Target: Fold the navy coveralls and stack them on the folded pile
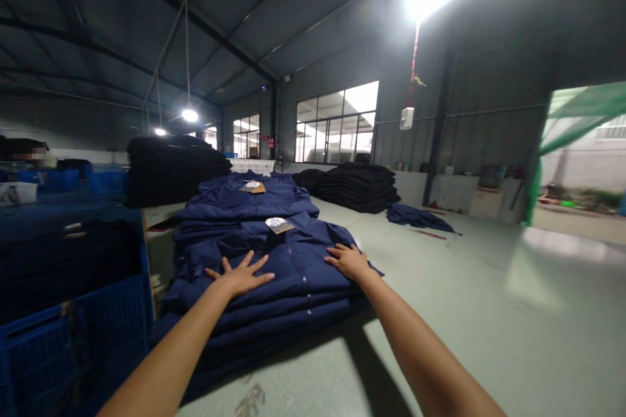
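A stack of folded navy zip jackets [281, 273] lies on the pale green table right before me. My left hand [240, 275] rests on the top jacket, left of its zipper, fingers spread. On the other side, my right hand [348, 262] lies flat near the jacket's right edge, fingers stretched out. Between and beyond the hands, a paper hang tag [278, 225] sits at the collar. Directly behind stands another pile of navy jackets [244, 202] with its own tag [252, 187]. Neither hand grasps anything.
Black garment stacks stand at the back left [176, 169] and back right [359, 186] of the table [469, 300]. A loose navy garment [420, 217] lies to the right. Blue crates [112, 313] holding dark clothes stand at the left. A white switch box [407, 118] hangs from a cord.
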`<state>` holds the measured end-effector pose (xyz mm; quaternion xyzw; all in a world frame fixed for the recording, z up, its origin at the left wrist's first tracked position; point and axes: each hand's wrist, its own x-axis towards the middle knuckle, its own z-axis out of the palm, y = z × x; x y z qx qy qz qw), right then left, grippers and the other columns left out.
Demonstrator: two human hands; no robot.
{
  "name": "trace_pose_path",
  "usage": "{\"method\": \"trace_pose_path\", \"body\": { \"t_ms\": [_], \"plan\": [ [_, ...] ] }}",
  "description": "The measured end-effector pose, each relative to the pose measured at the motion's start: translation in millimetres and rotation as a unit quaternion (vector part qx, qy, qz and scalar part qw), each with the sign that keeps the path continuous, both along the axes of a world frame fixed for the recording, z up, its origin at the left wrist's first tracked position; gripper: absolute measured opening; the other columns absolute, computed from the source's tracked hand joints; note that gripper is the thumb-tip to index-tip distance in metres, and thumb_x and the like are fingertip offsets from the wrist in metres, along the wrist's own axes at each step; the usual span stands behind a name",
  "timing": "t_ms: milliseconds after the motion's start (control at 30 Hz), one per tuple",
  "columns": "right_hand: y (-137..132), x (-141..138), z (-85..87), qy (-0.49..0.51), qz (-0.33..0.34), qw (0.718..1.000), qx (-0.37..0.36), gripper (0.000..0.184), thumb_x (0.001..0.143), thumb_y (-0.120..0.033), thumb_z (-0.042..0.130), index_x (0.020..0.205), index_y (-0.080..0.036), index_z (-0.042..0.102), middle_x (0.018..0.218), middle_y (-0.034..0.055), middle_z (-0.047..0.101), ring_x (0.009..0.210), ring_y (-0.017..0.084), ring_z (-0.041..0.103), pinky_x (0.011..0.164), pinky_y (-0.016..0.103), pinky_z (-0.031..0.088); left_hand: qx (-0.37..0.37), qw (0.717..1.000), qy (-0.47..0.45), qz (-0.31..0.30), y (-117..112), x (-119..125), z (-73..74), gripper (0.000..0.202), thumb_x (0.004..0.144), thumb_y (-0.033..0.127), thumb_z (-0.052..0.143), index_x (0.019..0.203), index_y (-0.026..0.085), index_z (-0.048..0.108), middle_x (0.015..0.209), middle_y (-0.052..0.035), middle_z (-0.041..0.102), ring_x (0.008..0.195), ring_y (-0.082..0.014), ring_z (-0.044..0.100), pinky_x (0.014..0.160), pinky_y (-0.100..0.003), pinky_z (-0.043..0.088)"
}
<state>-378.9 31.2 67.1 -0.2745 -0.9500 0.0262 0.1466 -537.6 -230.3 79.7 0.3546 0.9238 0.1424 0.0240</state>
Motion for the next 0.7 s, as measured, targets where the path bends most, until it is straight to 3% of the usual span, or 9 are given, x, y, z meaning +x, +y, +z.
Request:
{"method": "trace_pose_path", "body": {
  "t_ms": [133,200,267,400,533,633,700],
  "plan": [
    [-18,19,13.7,0.046,0.036,0.997,0.041,0.039,0.084,-0.047,0.039,0.111,-0.029,0.060,0.118,0.0033,0.058,0.112,0.023,0.045,0.095,0.038,0.033,0.023,0.995,0.101,-0.008,-5,20,6.4,0.040,0.079,0.051,0.043,0.114,0.040,0.057,0.137,-0.0025,0.041,0.125,-0.0460,0.026,0.088,-0.076,0.004],
    [-24,28,13.3,0.046,0.045,0.998,0.027,0.043,0.086,-0.050,0.031,0.113,-0.030,0.059,0.118,0.0028,0.059,0.112,0.024,0.045,0.096,0.043,0.031,0.052,0.986,0.154,-0.040,-5,39,8.7,0.035,0.084,0.040,0.039,0.111,0.036,0.061,0.131,-0.0018,0.049,0.126,-0.0373,0.030,0.095,-0.071,0.002],
    [-27,35,9.3,0.030,0.039,0.999,-0.002,0.050,0.087,-0.055,0.022,0.118,-0.033,0.054,0.126,0.0011,0.052,0.119,0.028,0.039,0.098,0.054,0.025,0.074,0.980,0.164,-0.088,-2,60,9.3,0.038,0.086,0.041,0.034,0.117,0.037,0.055,0.130,-0.0005,0.050,0.127,-0.0317,0.032,0.097,-0.068,0.002],
    [-30,44,0.9,-0.006,0.032,0.998,-0.059,0.055,0.087,-0.057,0.013,0.130,-0.035,0.039,0.140,0.0006,0.036,0.129,0.030,0.025,0.099,0.064,0.012,-0.001,0.985,0.101,-0.140,5,91,8.0,0.049,0.084,0.049,0.034,0.132,0.040,0.035,0.140,-0.0006,0.036,0.127,-0.0354,0.029,0.096,-0.068,0.010],
    [-35,57,-1.5,0.014,0.041,0.998,-0.044,0.053,0.089,-0.054,0.014,0.133,-0.034,0.034,0.143,0.0013,0.031,0.132,0.028,0.018,0.101,0.062,0.010,-0.085,0.988,0.091,-0.090,11,112,10.7,0.056,0.081,0.040,0.040,0.136,0.031,0.032,0.144,-0.0047,0.029,0.127,-0.0431,0.024,0.094,-0.069,0.014],
    [-37,78,-2.9,0.011,0.041,0.998,-0.053,0.050,0.089,-0.051,0.017,0.136,-0.036,0.027,0.145,0.0002,0.024,0.133,0.027,0.015,0.100,0.063,0.013,-0.056,0.986,0.132,-0.088,22,135,11.2,0.060,0.081,0.038,0.040,0.137,0.017,0.033,0.144,-0.0120,0.026,0.129,-0.0439,0.018,0.096,-0.067,0.014],
    [-37,95,-5.0,0.002,0.043,0.997,-0.061,0.049,0.089,-0.049,0.020,0.137,-0.038,0.022,0.147,-0.0005,0.018,0.134,0.027,0.013,0.098,0.063,0.017,-0.012,0.978,0.167,-0.125,33,155,6.4,0.063,0.081,0.041,0.040,0.138,0.017,0.029,0.146,-0.0110,0.019,0.131,-0.0432,0.012,0.096,-0.068,0.011]
  ]
}}
